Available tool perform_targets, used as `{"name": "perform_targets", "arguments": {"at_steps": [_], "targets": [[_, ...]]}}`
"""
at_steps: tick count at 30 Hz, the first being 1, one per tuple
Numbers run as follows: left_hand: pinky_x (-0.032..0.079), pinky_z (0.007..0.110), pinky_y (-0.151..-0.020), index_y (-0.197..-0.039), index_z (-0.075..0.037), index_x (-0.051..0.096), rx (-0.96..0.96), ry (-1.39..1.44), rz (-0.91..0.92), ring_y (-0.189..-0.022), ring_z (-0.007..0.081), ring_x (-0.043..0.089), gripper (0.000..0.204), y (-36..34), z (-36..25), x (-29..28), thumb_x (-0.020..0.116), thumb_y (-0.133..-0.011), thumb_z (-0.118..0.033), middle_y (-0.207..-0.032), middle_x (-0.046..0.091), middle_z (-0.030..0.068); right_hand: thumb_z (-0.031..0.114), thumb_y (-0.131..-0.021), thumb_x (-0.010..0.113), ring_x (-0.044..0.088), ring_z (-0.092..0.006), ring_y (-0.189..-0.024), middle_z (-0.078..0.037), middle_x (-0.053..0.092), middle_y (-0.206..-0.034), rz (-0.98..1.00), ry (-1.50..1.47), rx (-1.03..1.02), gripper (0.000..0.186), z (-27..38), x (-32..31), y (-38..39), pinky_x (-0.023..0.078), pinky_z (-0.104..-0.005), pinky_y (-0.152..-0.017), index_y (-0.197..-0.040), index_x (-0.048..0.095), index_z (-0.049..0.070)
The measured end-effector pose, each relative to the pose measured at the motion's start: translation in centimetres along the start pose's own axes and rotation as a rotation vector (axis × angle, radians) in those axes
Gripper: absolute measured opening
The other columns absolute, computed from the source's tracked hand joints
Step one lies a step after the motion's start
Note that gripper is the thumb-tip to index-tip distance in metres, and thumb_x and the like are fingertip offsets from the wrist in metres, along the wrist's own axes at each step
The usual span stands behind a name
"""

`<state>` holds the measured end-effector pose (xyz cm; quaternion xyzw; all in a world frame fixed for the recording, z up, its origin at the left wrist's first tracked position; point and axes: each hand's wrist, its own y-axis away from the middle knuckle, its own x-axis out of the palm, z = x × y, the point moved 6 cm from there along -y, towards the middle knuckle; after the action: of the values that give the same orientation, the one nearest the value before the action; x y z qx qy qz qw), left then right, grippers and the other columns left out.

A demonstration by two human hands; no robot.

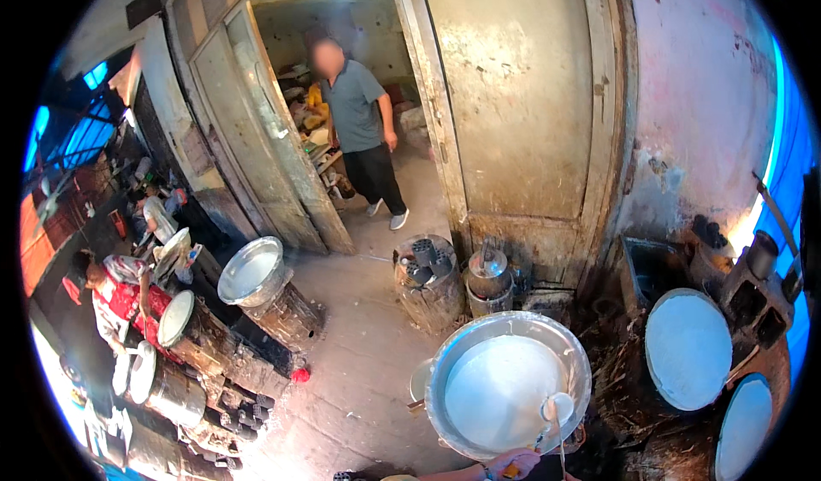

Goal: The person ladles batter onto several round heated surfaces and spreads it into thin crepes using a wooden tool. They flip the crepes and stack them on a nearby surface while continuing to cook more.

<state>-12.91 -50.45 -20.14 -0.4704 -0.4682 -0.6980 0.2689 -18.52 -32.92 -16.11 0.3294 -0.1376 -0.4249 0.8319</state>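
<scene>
A wide metal basin (pixel 462 370) of white liquid is below me, with a round ladle (pixel 556 407) at its right side and its thin handle running down to the lower edge. My left hand (pixel 517 461), with a band at the wrist, is just below the basin's rim, closed on a small yellowish object. A sliver of my right hand (pixel 571 478) shows at the lower edge by the end of the ladle handle; its fingers are mostly hidden.
A person (pixel 359 113) in a grey shirt stands in the doorway. Two co-workers (pixel 128 306) (pixel 158 216) are at the left among pans on stumps. A filled basin (pixel 250 269) sits on a stump. Round white-filled pans (pixel 688 348) and a cast-metal piece (pixel 761 284) crowd the right.
</scene>
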Motion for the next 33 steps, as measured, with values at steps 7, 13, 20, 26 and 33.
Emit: {"name": "perform_targets", "arguments": {"at_steps": [7,13,20,26,33], "targets": [[0.027,0.016,-0.034,-0.109,-0.01,0.041,0.265,-0.093,0.172,-0.04,0.0014,0.033,0.017,7.0,0.5,9.2,0.046,-0.093,-0.011,-0.059,0.035,-0.006,0.012,-0.09,0.054,0.056,-0.0091,-0.071,-0.002,0.061,-0.083,0.105,0.045,-0.557,0.035,1.2,-1.7,-0.7,0.047,-0.0217,-0.063,-0.123,0.054,0.0],[0.026,0.013,-0.036,-0.118,-0.011,0.037,0.463,-0.368,0.308,-0.042,0.0001,0.031,0.032,14.1,-0.8,16.9,0.049,-0.09,-0.004,-0.065,0.036,-0.004,0.003,-0.086,0.056,0.056,-0.0186,-0.101,-0.013,0.061,-0.111,0.01,0.229,-0.919,0.035,10.6,-0.6,5.1,0.042,-0.0277,-0.09,-0.12,0.054,-0.004],[0.033,0.015,-0.039,-0.117,-0.01,0.039,0.373,0.091,0.511,-0.044,0.0033,0.036,0.026,13.0,-2.1,13.3,0.045,-0.092,-0.006,-0.065,0.038,-0.0023,0.001,-0.087,0.052,0.055,-0.0192,-0.104,-0.016,0.059,-0.116,-0.003,0.223,-0.995,0.035,12.8,1.3,5.3,0.041,-0.0281,-0.092,-0.121,0.052,-0.007],[0.036,0.015,-0.041,-0.116,-0.009,0.04,0.537,0.031,0.271,-0.047,0.004,0.04,0.023,14.6,-2.3,11.8,0.043,-0.093,-0.005,-0.066,0.039,-0.0021,0.002,-0.089,0.052,0.053,-0.0155,-0.102,-0.013,0.057,-0.119,-0.017,0.068,-0.771,0.035,12.7,1.7,3.0,0.041,-0.0262,-0.089,-0.123,0.051,-0.006],[0.037,0.018,-0.042,-0.111,-0.006,0.042,0.458,0.1,0.205,-0.047,0.0061,0.04,0.018,15.9,-3.1,10.4,0.043,-0.093,-0.007,-0.063,0.039,-0.002,0.006,-0.09,0.052,0.027,0.0016,-0.048,0.002,0.063,-0.093,-0.045,-0.09,-0.612,0.038,8.4,1.1,-0.1,0.022,-0.0157,-0.041,-0.127,0.05,0.0]]}}
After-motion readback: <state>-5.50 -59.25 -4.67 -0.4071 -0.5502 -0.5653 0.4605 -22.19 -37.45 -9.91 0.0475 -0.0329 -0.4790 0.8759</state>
